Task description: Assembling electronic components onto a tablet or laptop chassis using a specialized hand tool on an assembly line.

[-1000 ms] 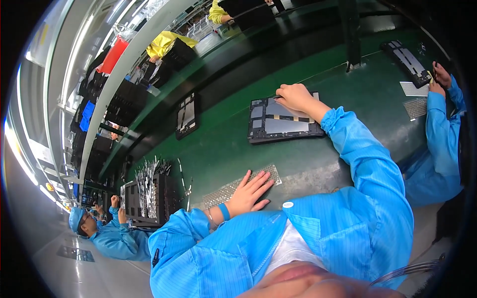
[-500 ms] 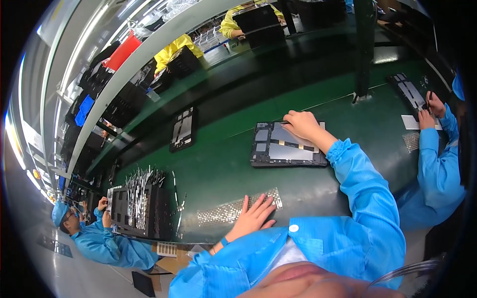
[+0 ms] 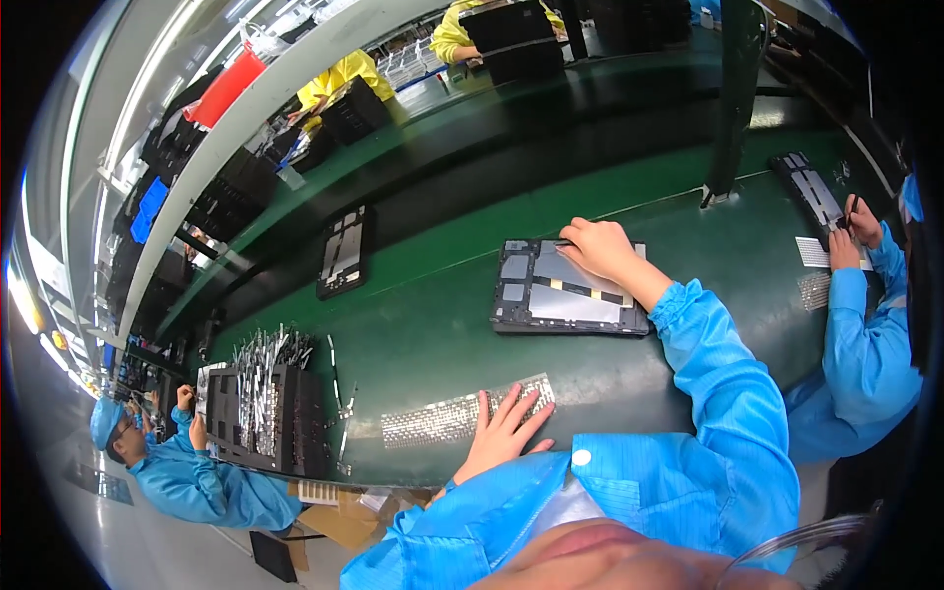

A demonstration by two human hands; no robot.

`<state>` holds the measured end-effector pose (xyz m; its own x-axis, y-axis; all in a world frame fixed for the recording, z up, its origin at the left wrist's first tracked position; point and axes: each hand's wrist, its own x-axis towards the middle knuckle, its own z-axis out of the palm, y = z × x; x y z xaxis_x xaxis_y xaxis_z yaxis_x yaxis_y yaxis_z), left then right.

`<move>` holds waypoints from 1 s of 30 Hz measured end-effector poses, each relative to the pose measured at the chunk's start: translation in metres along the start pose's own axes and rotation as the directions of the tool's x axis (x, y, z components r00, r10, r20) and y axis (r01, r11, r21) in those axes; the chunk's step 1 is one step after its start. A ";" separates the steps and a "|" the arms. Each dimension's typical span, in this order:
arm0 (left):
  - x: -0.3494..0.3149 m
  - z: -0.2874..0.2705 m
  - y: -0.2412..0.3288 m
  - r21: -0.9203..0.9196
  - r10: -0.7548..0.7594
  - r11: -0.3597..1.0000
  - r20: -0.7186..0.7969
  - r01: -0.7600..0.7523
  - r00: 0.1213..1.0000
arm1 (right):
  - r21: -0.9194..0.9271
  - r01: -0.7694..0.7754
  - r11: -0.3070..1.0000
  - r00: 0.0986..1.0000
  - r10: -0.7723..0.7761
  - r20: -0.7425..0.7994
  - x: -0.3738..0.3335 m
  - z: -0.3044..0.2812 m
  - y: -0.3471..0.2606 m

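A: Where do we find the opened device [image 3: 565, 305]?
B: We see it flat on the green table [image 3: 433, 339], our right hand [image 3: 602, 251] at its far edge. Those fingers are bent; whether they pinch anything, we cannot tell. Our left hand [image 3: 501, 438] lies with fingers spread on a sheet of silvery pieces [image 3: 418, 423].
A: And the containers?
B: To our left, a black holder [image 3: 308, 423] bristles with thin strips [image 3: 261, 374]; a few loose strips [image 3: 344, 413] lie just beside it. Farther off we spot a red container [image 3: 226, 90] and a blue bin [image 3: 148, 208], contents unclear to us.
A: Around those?
B: A second device [image 3: 343, 254] lies well apart on the table, and a dark post [image 3: 733, 118] rises behind. We have blue-clad co-workers on our left [image 3: 206, 487] and right [image 3: 854, 344].
A: Any lettering?
B: Too small for us to read.
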<state>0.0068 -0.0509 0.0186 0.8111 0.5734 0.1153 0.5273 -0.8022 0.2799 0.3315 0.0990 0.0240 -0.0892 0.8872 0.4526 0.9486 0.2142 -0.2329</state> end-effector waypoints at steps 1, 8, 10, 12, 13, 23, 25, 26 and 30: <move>0.002 0.002 -0.001 -0.006 0.002 1.000 0.007 -0.002 1.000 | 0.000 -0.007 1.000 1.000 0.007 0.006 0.000 -0.002 0.002; 0.030 0.010 0.002 0.258 0.337 0.912 -0.024 -0.320 0.941 | -0.002 0.084 0.996 0.996 -0.084 0.014 0.008 0.006 -0.010; 0.046 0.008 0.010 0.294 0.406 0.872 0.011 -0.391 0.914 | -0.025 0.102 0.994 0.993 -0.100 0.063 0.007 0.008 -0.021; 0.060 0.003 0.015 0.245 0.440 0.870 0.001 -0.427 0.898 | 0.013 0.130 0.991 0.990 -0.130 0.057 0.011 0.009 -0.023; 0.066 0.000 0.015 0.225 0.454 0.868 0.000 -0.442 0.891 | 0.057 0.151 0.987 0.988 -0.152 0.021 0.010 0.008 -0.021; 0.062 -0.001 -0.007 0.241 0.398 0.900 -0.118 -0.362 0.910 | 0.002 -0.184 0.983 0.963 0.181 -0.198 -0.078 -0.056 -0.023; 0.066 0.002 -0.003 0.218 0.402 0.903 -0.120 -0.371 0.908 | -0.056 -0.428 0.902 0.897 0.417 -0.146 -0.089 -0.039 0.005; 0.067 0.003 -0.001 0.212 0.400 0.905 -0.124 -0.369 0.908 | 0.110 -0.443 0.890 0.894 0.447 -0.015 -0.090 -0.030 0.020; 0.064 0.005 -0.002 0.195 0.389 0.912 -0.129 -0.362 0.912 | 0.207 -0.350 0.914 0.935 0.355 0.015 -0.072 -0.021 0.027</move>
<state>0.0588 -0.0138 0.0210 0.9126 0.2321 0.3367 0.2367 -0.9712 0.0280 0.3702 0.0322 0.0037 0.2486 0.9114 0.3279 0.8350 -0.0300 -0.5494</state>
